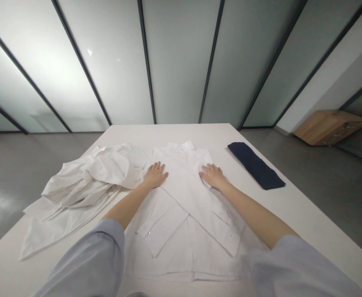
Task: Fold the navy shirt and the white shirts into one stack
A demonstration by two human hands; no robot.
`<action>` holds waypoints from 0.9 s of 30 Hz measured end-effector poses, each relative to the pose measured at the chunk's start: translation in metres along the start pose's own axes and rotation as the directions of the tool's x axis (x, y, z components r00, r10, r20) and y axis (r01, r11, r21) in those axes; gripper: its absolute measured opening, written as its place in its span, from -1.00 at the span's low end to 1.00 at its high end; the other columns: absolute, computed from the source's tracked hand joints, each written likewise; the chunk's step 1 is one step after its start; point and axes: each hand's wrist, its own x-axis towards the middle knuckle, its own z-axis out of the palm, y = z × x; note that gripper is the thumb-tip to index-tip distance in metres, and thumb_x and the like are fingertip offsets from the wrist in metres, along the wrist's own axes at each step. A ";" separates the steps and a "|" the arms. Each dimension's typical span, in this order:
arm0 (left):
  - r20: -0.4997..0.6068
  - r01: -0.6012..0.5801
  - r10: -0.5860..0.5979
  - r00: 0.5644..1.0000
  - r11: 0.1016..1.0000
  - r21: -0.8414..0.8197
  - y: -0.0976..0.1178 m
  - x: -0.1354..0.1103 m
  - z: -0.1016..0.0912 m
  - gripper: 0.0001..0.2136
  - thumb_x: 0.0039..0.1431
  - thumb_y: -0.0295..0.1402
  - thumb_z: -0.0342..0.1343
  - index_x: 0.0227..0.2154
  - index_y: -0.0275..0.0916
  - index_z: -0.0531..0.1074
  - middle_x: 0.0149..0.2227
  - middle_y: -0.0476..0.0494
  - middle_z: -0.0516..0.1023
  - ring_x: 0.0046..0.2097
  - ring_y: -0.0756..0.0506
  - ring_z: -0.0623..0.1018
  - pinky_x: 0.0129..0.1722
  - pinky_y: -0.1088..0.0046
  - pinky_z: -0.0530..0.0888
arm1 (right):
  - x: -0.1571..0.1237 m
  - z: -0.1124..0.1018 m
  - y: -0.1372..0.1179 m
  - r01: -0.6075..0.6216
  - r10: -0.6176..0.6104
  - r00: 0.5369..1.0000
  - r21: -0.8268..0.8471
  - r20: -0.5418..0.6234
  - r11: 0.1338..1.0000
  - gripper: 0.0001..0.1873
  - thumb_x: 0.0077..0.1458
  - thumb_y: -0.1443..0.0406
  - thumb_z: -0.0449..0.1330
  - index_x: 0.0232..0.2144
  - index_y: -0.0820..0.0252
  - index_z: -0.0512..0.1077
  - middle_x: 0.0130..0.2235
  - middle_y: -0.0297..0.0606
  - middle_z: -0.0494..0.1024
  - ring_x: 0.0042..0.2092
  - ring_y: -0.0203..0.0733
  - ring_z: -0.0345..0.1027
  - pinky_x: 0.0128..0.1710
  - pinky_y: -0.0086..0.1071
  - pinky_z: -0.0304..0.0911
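A white button-up shirt lies spread on the worktop, its sleeves folded across the front, directly under both hands. The left grip and right grip are open, palms flat on the shirt just below the collar. Just beside the left grip lies a crumpled white garment; off to the right, a folded navy cloth. Farther right, a low wooden cabinet sits on the grey floor.
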 end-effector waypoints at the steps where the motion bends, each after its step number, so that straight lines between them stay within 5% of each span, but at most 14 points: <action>1: -0.004 -0.002 0.002 1.000 1.000 0.021 0.001 -0.007 0.002 -0.44 0.30 -0.07 -0.16 0.25 -0.28 0.15 0.33 -0.36 0.09 0.33 -0.31 0.13 0.25 0.11 0.11 | -0.007 0.002 -0.001 -0.008 0.009 1.000 -0.009 0.015 1.000 -0.43 0.28 0.06 -0.09 0.25 0.15 0.21 0.32 -0.05 0.11 0.32 0.14 -0.06 0.23 0.05 -0.09; 7: -0.032 0.022 -0.019 0.999 0.994 0.107 0.012 -0.038 -0.001 -0.45 0.31 -0.08 -0.17 0.24 -0.30 0.18 0.31 -0.39 0.14 0.31 -0.32 0.17 0.27 0.09 0.08 | -0.038 0.000 -0.014 -0.037 0.037 0.999 -0.023 0.012 0.999 -0.42 0.29 0.08 -0.08 0.28 0.17 0.17 0.33 -0.04 0.08 0.33 0.12 -0.09 0.24 0.03 -0.13; 12: 0.098 -0.034 0.024 0.995 0.995 0.099 0.011 -0.047 -0.025 -0.47 0.22 -0.02 -0.04 0.13 -0.24 0.32 0.19 -0.36 0.34 0.18 -0.33 0.36 0.13 0.10 0.29 | -0.043 -0.015 -0.010 0.057 -0.056 0.998 -0.030 0.006 0.998 -0.54 0.21 0.05 0.05 0.05 0.13 0.43 0.13 -0.01 0.40 0.15 0.12 0.22 0.16 -0.02 0.01; 15: 0.105 -0.033 0.030 0.994 0.999 0.028 0.007 -0.026 -0.042 -0.56 0.20 -0.08 0.03 0.05 -0.22 0.39 0.05 -0.29 0.48 0.06 -0.27 0.48 0.08 0.17 0.35 | -0.021 -0.029 -0.003 0.070 -0.069 0.997 0.030 -0.023 0.997 -0.62 0.21 0.11 0.05 -0.10 0.17 0.52 -0.01 -0.04 0.50 0.04 0.04 0.32 0.06 -0.14 0.15; 19: -0.022 0.082 -0.088 0.996 0.976 -0.201 0.004 0.028 -0.050 -0.67 0.26 -0.31 -0.03 0.03 -0.23 0.42 0.07 -0.21 0.48 0.12 -0.14 0.44 0.16 0.37 0.29 | 0.035 -0.041 -0.004 0.074 -0.045 0.990 0.213 -0.135 0.974 -0.64 0.21 0.30 0.03 0.00 0.24 0.46 0.03 -0.09 0.48 0.02 -0.15 0.36 0.07 -0.36 0.17; 23: 0.012 0.226 -0.236 0.972 0.915 -0.335 0.004 0.075 -0.039 -0.62 0.24 -0.43 -0.03 0.11 -0.27 0.36 0.12 -0.25 0.45 0.18 -0.12 0.40 0.18 0.42 0.26 | 0.086 -0.039 -0.014 -0.052 0.082 0.994 0.328 -0.075 0.943 -0.58 0.20 0.38 0.01 0.09 0.28 0.39 0.13 -0.08 0.42 0.10 -0.17 0.32 0.14 -0.38 0.12; 27: 0.064 0.328 -0.330 0.942 0.861 -0.389 0.001 0.101 -0.021 -0.56 0.22 -0.46 -0.03 0.17 -0.28 0.29 -0.04 -0.30 0.57 0.01 -0.13 0.55 0.01 0.41 0.41 | 0.113 -0.025 -0.023 -0.122 0.127 0.992 0.339 0.008 0.933 -0.61 0.18 0.38 0.03 0.04 0.24 0.43 0.05 -0.10 0.49 0.09 -0.13 0.35 0.04 -0.39 0.21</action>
